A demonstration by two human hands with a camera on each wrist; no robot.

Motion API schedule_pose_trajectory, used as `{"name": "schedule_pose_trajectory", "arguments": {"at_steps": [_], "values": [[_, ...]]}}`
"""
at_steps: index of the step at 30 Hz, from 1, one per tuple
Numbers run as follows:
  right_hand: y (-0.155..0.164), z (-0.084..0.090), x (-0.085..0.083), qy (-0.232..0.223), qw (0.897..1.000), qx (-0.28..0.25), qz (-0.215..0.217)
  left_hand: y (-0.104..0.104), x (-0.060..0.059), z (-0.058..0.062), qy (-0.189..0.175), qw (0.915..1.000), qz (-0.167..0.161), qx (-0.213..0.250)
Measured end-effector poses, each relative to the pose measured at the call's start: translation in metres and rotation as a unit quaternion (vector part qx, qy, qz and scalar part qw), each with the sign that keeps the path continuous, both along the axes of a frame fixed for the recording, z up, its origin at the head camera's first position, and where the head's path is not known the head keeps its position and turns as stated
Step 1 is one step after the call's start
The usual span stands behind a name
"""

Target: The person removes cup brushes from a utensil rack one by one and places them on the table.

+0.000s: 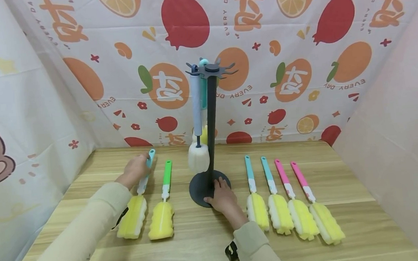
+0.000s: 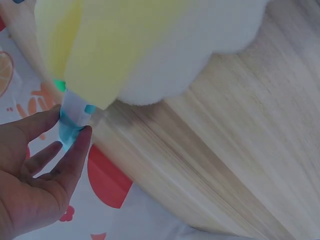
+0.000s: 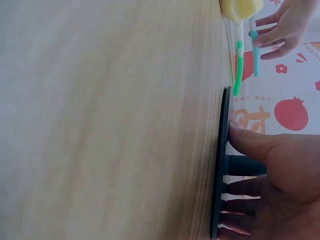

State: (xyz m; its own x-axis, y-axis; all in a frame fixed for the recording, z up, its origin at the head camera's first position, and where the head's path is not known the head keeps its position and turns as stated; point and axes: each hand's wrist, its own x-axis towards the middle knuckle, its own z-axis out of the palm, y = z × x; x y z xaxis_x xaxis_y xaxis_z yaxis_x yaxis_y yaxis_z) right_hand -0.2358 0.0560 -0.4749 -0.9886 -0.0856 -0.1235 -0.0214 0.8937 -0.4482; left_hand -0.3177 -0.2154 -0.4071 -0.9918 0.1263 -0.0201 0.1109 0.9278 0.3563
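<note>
My left hand (image 1: 135,171) pinches the blue and white handle of a sponge bottle brush (image 1: 132,218), whose yellow and white head points toward me. In the left wrist view, thumb and fingertips meet that handle just below the sponge (image 2: 125,50). A green-handled sponge brush (image 1: 161,220) lies beside it. With fingers spread, my right hand (image 1: 223,197) rests on the round base (image 1: 199,192) of a dark hanging stand (image 1: 212,118). From the stand's hooks hang a pale-handled brush with a white head (image 1: 199,158) and, partly hidden behind it, a teal-handled brush (image 1: 204,94).
To the right of the stand lie two blue-handled brushes (image 1: 257,212) and two pink-handled brushes (image 1: 327,223) in a row on the wooden table (image 1: 189,255). A fruit-print cloth (image 1: 266,113) hangs behind the table's back edge, with more cloth at both sides.
</note>
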Motion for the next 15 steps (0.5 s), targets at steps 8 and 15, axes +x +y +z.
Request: {"name": "schedule_pose_trajectory", "arguments": {"at_steps": [8, 15], "values": [[0.0, 0.0, 0.0, -0.001, 1.0, 0.003, -0.003, -0.001, -0.004, -0.009, -0.023, 0.9995, -0.007, -0.018], [0.0, 0.001, 0.0, -0.002, 1.0, 0.002, -0.002, -0.002, -0.003, -0.014, -0.028, 0.9991, -0.011, -0.029]]}}
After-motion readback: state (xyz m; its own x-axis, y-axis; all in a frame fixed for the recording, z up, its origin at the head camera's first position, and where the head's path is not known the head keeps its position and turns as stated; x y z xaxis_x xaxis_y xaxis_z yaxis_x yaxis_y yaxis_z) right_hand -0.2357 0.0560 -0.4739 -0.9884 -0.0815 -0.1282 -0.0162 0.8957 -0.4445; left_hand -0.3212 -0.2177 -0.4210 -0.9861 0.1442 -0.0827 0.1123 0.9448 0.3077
